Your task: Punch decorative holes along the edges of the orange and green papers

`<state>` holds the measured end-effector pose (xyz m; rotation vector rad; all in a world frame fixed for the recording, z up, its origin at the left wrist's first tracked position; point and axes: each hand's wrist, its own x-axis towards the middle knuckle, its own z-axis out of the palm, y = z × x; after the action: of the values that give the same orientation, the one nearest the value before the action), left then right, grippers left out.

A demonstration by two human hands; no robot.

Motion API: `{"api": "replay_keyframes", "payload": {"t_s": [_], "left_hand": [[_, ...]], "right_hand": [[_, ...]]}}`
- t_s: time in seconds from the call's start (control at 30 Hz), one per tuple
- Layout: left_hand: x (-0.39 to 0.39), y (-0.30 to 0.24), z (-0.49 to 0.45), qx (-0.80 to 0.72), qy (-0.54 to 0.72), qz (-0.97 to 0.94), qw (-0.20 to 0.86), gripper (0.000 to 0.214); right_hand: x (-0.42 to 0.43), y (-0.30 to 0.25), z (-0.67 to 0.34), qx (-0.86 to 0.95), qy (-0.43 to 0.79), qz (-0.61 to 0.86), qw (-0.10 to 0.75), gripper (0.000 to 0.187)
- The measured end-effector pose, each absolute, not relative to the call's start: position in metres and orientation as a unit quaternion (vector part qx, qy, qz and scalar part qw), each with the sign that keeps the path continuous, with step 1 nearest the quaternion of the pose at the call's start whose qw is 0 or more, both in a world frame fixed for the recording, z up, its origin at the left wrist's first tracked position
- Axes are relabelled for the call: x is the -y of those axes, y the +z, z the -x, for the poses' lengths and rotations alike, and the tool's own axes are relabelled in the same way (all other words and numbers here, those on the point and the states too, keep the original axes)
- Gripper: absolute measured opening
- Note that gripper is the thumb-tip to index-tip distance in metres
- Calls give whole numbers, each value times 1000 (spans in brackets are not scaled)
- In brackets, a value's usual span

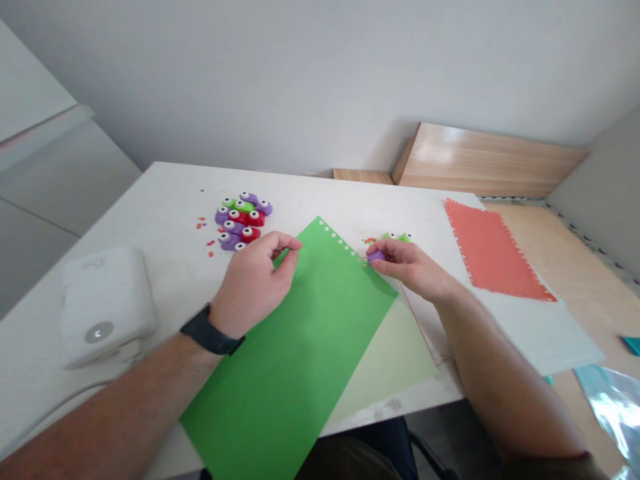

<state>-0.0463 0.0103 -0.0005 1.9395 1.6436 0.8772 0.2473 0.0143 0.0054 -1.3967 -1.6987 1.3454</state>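
A green sheet of paper [310,320] lies slanted on the desk, with a row of small star-shaped holes along its upper right edge. At that edge my right hand [403,260] grips a purple craft punch [376,257] between thumb and fingers. Over the sheet's upper left side is my left hand [263,277], its thumb and index finger drawn close together; whatever is between them, if anything, cannot be made out. Beyond the left hand, several purple, red and green craft punches [239,219] stand in a cluster. Two green punches [398,236] sit partly hidden behind my right hand.
A pale green sheet [385,360] lies under the green one. At right are a red sheet [495,250] with punched edges and a pale sheet [545,327]. A white device [107,293] with a cable stands at left. Paper bits [210,244] lie near the cluster.
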Motion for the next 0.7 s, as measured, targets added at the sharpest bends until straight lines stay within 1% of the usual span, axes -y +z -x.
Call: {"api": "replay_keyframes", "payload": {"t_s": [0.1,0.2,0.47,0.63,0.7], "left_hand": [[-10,-1,47,-594,317,-705,223,21],[-10,-1,47,-597,315,-704,222,20],[-10,-1,47,-605,297,-704,224,22],[-10,-2,46,-598,300,-707,227,21],[-10,-2,46,-595,304,-709,227,20]], "right_hand": [[-15,3,-249,632,487,531,287,32],[-16,2,-251,641,444,547,305,33],[-24,-2,-260,647,310,576,392,34],[-30,-5,-267,669,194,606,384,37],[-30,-4,-266,695,140,597,376,35]]}}
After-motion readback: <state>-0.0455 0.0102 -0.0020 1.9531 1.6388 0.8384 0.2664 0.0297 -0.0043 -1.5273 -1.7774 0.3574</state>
